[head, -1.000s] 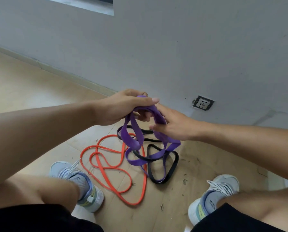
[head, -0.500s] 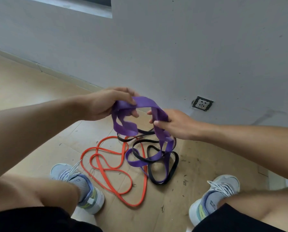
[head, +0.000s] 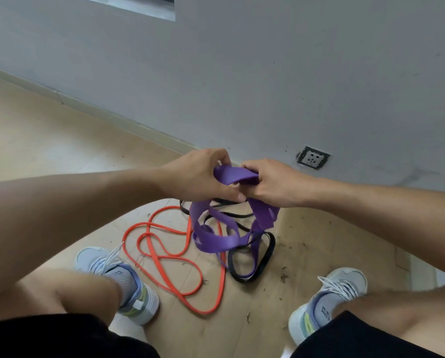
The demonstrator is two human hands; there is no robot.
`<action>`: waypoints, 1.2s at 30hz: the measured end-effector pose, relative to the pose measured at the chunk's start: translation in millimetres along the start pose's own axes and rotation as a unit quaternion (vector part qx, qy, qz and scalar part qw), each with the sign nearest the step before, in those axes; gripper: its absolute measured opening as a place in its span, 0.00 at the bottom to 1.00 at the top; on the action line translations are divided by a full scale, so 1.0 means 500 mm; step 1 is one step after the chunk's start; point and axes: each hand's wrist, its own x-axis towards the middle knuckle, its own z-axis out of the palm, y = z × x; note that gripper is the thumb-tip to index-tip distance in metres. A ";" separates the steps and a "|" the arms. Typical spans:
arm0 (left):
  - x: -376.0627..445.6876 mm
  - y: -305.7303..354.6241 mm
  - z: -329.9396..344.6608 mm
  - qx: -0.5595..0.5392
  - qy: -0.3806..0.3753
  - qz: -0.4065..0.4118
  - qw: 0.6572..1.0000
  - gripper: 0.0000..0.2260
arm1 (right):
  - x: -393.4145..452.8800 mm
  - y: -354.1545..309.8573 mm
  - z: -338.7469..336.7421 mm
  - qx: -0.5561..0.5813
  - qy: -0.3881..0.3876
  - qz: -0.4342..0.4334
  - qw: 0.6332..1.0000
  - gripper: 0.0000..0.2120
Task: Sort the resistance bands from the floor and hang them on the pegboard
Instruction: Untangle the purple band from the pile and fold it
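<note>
Both hands have come together since half a second ago, closing the gap that then stretched the purple band [head: 217,237] between them. Left hand [head: 199,177] and right hand [head: 274,183] now meet at centre frame, each with fingers curled round the band's top fold, which bridges them as a short flat strip. Held this high and this close, the rest hangs in slack loops below, its lowest loop apparently among the black band [head: 255,271] on the floor; gathering it into coils looks like the aim, so it can be carried clear. Just left, the orange band [head: 164,254] lies in loose curves on the floor [head: 48,140], between the two shoes. A wall socket [head: 312,158] sits at right of centre. No pegboard is in view, so hanging is yet to come.
</note>
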 end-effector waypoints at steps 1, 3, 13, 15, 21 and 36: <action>0.001 0.000 -0.003 -0.010 0.001 0.006 1.000 0.21 | -0.004 0.002 -0.001 -0.003 -0.002 -0.002 1.000 0.10; 0.000 0.000 -0.006 -0.029 -0.002 0.016 0.999 0.18 | -0.012 0.001 -0.005 -0.001 -0.009 -0.007 1.000 0.11; -0.023 -0.001 -0.056 -0.359 -0.029 0.041 0.932 0.09 | -0.006 0.020 0.004 0.044 -0.036 0.006 0.998 0.18; -0.023 -0.005 -0.061 -0.389 -0.044 0.040 0.919 0.09 | -0.007 0.028 0.016 0.036 -0.042 0.013 0.998 0.17; -0.013 -0.048 -0.073 -0.258 -0.069 -0.009 0.963 0.15 | -0.004 0.021 0.005 0.005 0.011 0.019 1.000 0.16; -0.021 -0.032 -0.073 -0.079 0.004 0.026 0.997 0.12 | -0.018 0.015 -0.063 -0.027 -0.117 -0.017 0.993 0.06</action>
